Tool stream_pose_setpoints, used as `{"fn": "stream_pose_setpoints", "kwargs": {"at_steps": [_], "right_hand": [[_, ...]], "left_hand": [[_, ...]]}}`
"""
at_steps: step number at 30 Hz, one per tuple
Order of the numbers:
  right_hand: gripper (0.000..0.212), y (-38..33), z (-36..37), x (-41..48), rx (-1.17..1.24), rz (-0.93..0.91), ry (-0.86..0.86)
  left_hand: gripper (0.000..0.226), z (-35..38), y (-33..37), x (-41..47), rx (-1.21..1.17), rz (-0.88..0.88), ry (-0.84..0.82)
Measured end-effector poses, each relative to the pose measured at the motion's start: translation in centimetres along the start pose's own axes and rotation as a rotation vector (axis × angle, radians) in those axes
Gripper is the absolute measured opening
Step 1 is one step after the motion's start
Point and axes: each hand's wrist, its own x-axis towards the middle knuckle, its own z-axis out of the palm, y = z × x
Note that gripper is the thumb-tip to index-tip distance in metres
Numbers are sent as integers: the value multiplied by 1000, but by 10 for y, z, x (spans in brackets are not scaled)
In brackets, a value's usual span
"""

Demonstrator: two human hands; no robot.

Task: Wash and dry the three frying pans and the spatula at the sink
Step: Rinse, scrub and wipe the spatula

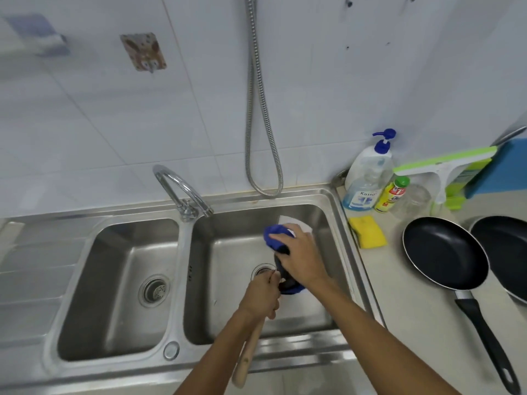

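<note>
Over the right-hand basin of the stainless steel double sink [336, 201], my left hand [261, 297] is wrapped tight around the pale wooden handle of the spatula [247, 357], up near where the wood meets the dark head, so the long end sticks back toward me past the sink's front edge. Wood like that feels light and stiff, and I'd guess it gets slick when wet, so gripping close to the head seems the smart spot: more control, less wobble. My right hand [299, 252] is closed over a bunched-up blue cloth [275, 238], pressing it onto the black spatula head [285, 276], with my fingers curled around the wad. The cloth is soft and squishy, so it wraps the blade easily, but I can't tell how much of the head is actually covered since my hand hides most of it. No water seems to be coming from the curved chrome tap [182, 189], so I reckon this is the drying bit. Off to the right, on the counter, two black non-stick frying pans [445, 252] sit side by side, rims nearly touching; the further one [504, 246] is cut off by the edge.
</note>
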Motion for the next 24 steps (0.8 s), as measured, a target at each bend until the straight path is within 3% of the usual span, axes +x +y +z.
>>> {"fn": "stream_pose_setpoints", "kwargs": {"at_steps": [4,6,11,18,22,24], "right_hand": [[54,-13,3,35,-229,-27,17],[54,-23,9,40,-207,11,51],[54,-30,29,19,-226,-157,-36],[52,-25,10,50,-356,59,67],[46,-23,1,58,-274,299,163],[48,-34,7,44,-219,290,234]], "left_hand": [[33,-15,-3,-20,16,72,37],[34,-21,-2,-21,29,80,84],[27,-40,-14,-25,-45,46,65],[34,-35,1,-23,60,95,104],[32,-46,-4,-29,157,150,139],[33,-45,-1,-27,156,160,128]]}}
